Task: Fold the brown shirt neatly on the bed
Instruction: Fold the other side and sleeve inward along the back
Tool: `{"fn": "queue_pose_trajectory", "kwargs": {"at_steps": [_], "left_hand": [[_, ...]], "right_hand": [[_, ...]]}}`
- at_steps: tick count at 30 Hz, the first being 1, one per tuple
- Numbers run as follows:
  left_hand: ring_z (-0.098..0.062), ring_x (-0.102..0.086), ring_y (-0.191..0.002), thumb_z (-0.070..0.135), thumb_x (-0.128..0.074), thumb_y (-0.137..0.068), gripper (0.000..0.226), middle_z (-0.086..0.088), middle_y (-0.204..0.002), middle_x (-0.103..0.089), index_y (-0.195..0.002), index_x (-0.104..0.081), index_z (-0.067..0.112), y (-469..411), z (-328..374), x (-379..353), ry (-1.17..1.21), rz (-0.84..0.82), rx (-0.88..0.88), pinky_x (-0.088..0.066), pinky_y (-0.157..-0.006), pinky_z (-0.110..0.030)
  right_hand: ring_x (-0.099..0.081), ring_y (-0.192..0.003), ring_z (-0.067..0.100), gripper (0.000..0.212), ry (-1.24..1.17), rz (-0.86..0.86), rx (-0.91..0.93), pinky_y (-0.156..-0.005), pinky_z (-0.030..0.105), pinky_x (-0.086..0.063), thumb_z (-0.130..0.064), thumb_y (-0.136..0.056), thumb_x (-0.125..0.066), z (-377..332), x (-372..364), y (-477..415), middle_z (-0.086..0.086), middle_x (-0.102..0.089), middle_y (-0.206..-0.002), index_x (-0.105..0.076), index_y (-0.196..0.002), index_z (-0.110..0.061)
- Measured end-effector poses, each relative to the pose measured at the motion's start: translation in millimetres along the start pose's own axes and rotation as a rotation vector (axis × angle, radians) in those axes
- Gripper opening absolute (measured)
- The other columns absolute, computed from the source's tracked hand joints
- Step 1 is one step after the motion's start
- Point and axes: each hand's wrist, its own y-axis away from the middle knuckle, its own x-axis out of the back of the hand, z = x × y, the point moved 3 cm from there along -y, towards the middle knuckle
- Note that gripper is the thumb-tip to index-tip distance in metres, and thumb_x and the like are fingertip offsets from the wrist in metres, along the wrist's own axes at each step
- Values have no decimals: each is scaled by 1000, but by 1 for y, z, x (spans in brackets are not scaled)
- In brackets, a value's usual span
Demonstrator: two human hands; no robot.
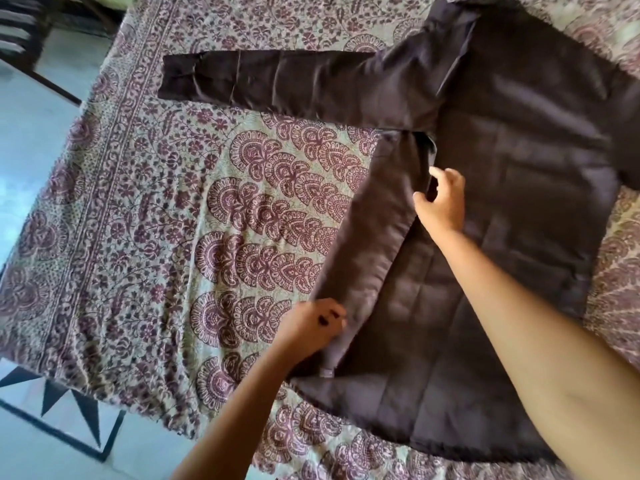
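Observation:
The brown shirt (pixel 519 209) lies spread flat on the patterned bed cover (pixel 173 220), collar toward the far side. Its left sleeve (pixel 270 81) stretches straight out to the left. The shirt's left side panel (pixel 374 244) is turned over as a long strip onto the body. My left hand (pixel 311 327) pinches the lower end of that strip near the hem. My right hand (pixel 441 202) pinches the strip's upper end just below the armpit. The right sleeve runs out of view at the right edge.
The bed's near and left edges drop to a pale tiled floor (pixel 31 143) with a dark triangle border (pixel 65 414). Dark furniture (pixel 20 26) stands at the far left corner. Bare bed cover stretches left of the shirt.

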Motion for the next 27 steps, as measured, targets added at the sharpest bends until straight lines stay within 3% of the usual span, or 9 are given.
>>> {"fn": "queue_pose_trajectory", "kwargs": {"at_steps": [2, 7, 11, 13, 15, 18, 22, 24, 27], "left_hand": [[-17, -64, -67, 34, -63, -80, 15, 4, -77, -68, -90, -70, 26, -17, -3, 35, 177, 214, 60, -53, -67, -30], [-19, -61, -69, 14, -62, -86, 11, -11, -93, -71, -88, -67, 23, -75, -25, 126, 447, 532, 156, -57, -72, -42], [-3, -54, -63, 9, -58, -87, 23, -4, -103, -68, -109, -64, 12, -126, -34, 199, 487, 700, 232, -47, -55, -20], [-6, -58, -71, 11, -57, -86, 28, -3, -109, -67, -113, -62, 14, -149, -36, 232, 457, 779, 253, -46, -60, -20], [-16, -61, -92, 15, -57, -86, 32, -5, -116, -65, -117, -59, 13, -173, -38, 264, 387, 841, 256, -44, -73, -23], [-25, -53, -111, 29, -56, -85, 35, -8, -122, -59, -118, -55, 16, -215, -52, 315, 267, 854, 254, -40, -91, -32], [-34, -45, -123, 40, -49, -75, 52, -15, -130, -53, -122, -52, 19, -260, -82, 379, 177, 810, 431, -35, -104, -48], [-33, -43, -125, 39, -51, -81, 57, -16, -133, -49, -130, -46, 11, -272, -94, 398, 158, 770, 492, -35, -105, -43], [-33, -51, -117, 47, -59, -75, 69, -18, -129, -51, -128, -46, 5, -283, -102, 410, 172, 746, 507, -44, -100, -40]], "right_hand": [[-44, -124, 29, 55, 3, 4, 75, -103, 35, -32, -21, -73, -53, -7, 3, -3, 16, -46, -133, -52, -126, -6], [-49, -122, 32, 52, 78, -60, 277, -105, 42, -34, -21, -77, -51, -46, -15, -23, 16, -55, -130, -54, -125, -2], [-47, -124, 35, 55, 212, -112, 441, -106, 42, -33, -21, -76, -50, -90, -47, -50, 19, -53, -131, -53, -127, 0], [-38, -132, 36, 59, 303, -167, 465, -109, 45, -28, -23, -80, -50, -108, -65, -62, 20, -43, -140, -45, -134, -2], [-30, -136, 37, 66, 380, -201, 488, -110, 47, -23, -30, -79, -44, -121, -87, -74, 21, -33, -146, -37, -139, -3], [-15, -142, 33, 77, 442, -223, 448, -113, 46, -12, -39, -77, -37, -136, -117, -87, 18, -15, -154, -22, -146, -9], [5, -144, 22, 75, 530, -302, 345, -115, 41, 4, -50, -88, -36, -128, -148, -94, 8, 7, -157, -4, -149, -18], [3, -144, 23, 75, 550, -269, 364, -115, 42, 4, -55, -87, -28, -119, -158, -92, 9, 5, -157, -6, -149, -18], [-16, -142, 30, 78, 547, -135, 430, -113, 46, -6, -55, -82, -23, -113, -165, -87, 15, -13, -155, -22, -147, -12]]}}
